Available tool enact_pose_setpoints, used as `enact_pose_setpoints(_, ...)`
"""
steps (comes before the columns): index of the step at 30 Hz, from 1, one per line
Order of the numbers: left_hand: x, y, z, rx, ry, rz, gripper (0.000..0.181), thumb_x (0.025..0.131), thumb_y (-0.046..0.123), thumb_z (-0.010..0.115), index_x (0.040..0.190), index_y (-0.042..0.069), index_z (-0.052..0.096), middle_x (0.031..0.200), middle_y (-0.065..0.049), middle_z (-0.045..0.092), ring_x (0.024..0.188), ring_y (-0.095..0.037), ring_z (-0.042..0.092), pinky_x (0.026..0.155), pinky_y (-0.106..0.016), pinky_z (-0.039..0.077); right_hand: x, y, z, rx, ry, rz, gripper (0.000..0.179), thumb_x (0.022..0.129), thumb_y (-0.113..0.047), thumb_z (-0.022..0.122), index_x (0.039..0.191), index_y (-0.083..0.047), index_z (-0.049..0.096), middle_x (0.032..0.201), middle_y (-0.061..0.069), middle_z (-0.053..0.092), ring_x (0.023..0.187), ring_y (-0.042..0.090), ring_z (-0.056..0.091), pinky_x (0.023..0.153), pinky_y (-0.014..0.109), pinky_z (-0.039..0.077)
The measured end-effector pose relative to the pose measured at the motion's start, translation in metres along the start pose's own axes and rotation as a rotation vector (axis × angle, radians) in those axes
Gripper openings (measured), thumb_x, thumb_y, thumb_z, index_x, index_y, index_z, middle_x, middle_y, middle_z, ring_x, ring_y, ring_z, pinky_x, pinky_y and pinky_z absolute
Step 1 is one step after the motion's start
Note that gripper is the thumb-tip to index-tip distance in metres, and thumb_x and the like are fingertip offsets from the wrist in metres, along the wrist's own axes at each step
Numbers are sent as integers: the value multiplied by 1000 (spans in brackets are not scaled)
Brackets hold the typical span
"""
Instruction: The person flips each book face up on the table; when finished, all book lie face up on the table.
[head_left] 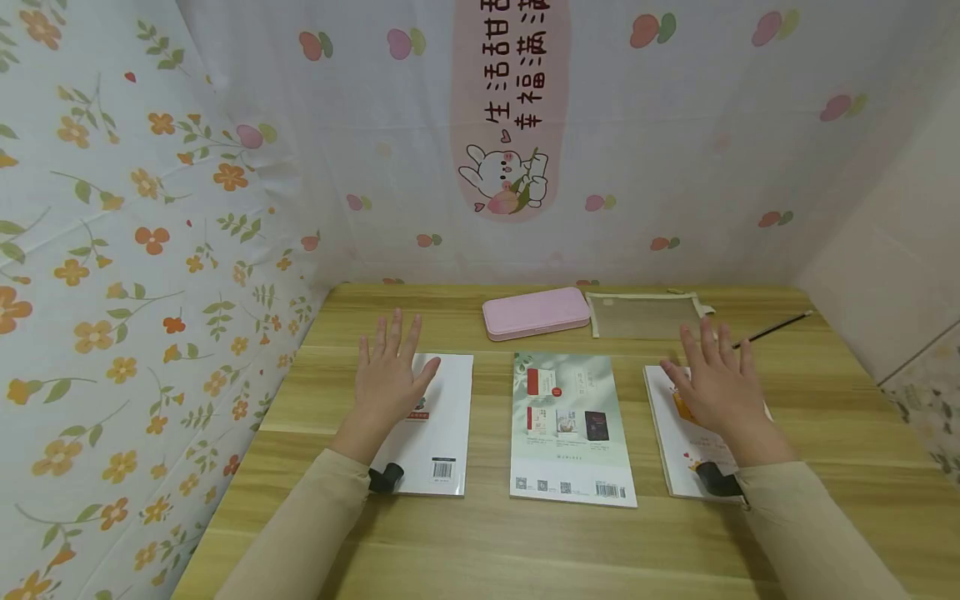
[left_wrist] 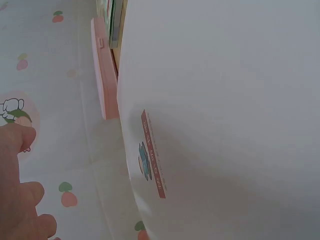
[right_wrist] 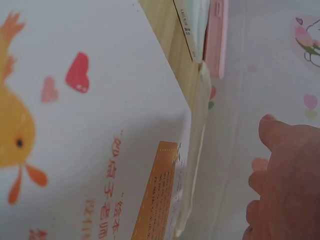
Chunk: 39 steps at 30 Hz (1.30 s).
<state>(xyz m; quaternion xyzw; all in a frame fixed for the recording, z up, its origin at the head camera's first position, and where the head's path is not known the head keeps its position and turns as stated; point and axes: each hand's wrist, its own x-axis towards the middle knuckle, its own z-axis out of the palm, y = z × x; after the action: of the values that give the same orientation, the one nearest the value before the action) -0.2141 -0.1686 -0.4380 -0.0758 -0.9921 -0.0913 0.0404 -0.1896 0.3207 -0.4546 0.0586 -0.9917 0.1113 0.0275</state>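
My left hand (head_left: 388,379) is held with its fingers spread above a white book (head_left: 450,417) that has a barcode near its lower corner. In the left wrist view this book (left_wrist: 225,100) fills most of the frame, with a red label strip on its cover. On the other side, my right hand (head_left: 720,387) spreads its fingers over another white book (head_left: 671,458). The right wrist view shows that book's cover (right_wrist: 100,30) with an orange bird and hearts. Between the hands lies a pale green book (head_left: 570,467) with small book pictures. Neither hand holds anything.
At the back of the wooden table (head_left: 420,550) lie a pink pencil case (head_left: 536,312) and a mesh zip pouch (head_left: 637,317). A dark pencil (head_left: 776,328) lies right of the pouch. Printed curtains (head_left: 360,108) hang behind the table and along its left side.
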Motion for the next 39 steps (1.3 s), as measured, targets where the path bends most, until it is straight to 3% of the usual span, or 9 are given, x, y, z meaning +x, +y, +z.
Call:
enact_pose_setpoints(8, -1, -2, 4, -6, 7, -2, 80, 105, 61, 37, 168, 22, 5, 175, -13, -1, 162, -36, -1, 126, -63, 2, -2, 1, 1, 14, -10, 0, 81, 109, -57, 27, 165, -4, 2, 169, 25, -17, 155, 49, -17, 119, 67, -18)
enact_pose_setpoints(12, -1, -2, 5, -16, -5, -1, 80, 106, 60, 37, 168, 21, 4, 175, -12, -5, 162, -35, -4, 126, -63, 0, -1, 2, 4, 38, -16, -14, 82, 110, -57, 27, 165, 0, 7, 169, 30, -11, 155, 50, -15, 121, 66, -14)
enact_pose_setpoints(14, -2, -3, 5, -34, -13, -1, 80, 106, 59, 38, 168, 21, 5, 175, -12, -7, 162, -34, -5, 126, -63, -1, 1, 2, 7, 53, -14, -25, 81, 110, -56, 29, 164, 2, 10, 168, 33, -7, 155, 52, -12, 122, 68, -7)
enact_pose_setpoints(18, -7, -5, 2, -91, -50, -14, 80, 106, 50, 48, 168, 19, 7, 174, -15, -2, 161, -38, -1, 125, -66, 3, 2, -8, 9, 74, -6, -39, 76, 110, -53, 36, 162, 1, 24, 168, 34, 9, 154, 55, 7, 117, 73, 19)
enact_pose_setpoints(24, -17, -9, -4, -63, -200, -77, 82, 98, 35, 70, 160, 0, 30, 164, -37, 20, 150, -54, 28, 121, -63, 28, 1, -39, 9, 119, 19, -76, 55, 107, -38, 55, 150, -4, 51, 156, 26, 46, 143, 51, 41, 109, 69, 37)
enact_pose_setpoints(28, -28, -12, -6, -46, -299, -122, 81, 91, 28, 78, 155, -4, 39, 158, -40, 31, 144, -54, 39, 114, -60, 39, 5, -67, 14, 225, -4, -109, 41, 104, -29, 62, 139, -7, 64, 145, 21, 59, 135, 45, 54, 107, 64, 44)
enact_pose_setpoints(34, -45, -18, -13, -68, -319, -104, 70, 80, 16, 86, 139, -5, 55, 131, -29, 62, 117, -42, 62, 97, -55, 52, 17, -106, 24, 378, -91, -187, 35, 102, -26, 66, 134, -12, 68, 140, 11, 65, 131, 36, 60, 107, 59, 47)
enact_pose_setpoints(39, -53, -25, -19, -115, -304, -155, 70, 79, 15, 86, 140, -2, 57, 137, -28, 60, 121, -43, 60, 99, -58, 50, 34, -133, 29, 392, -133, -309, 34, 100, -23, 69, 133, -13, 69, 135, 7, 68, 121, 30, 65, 102, 54, 52)
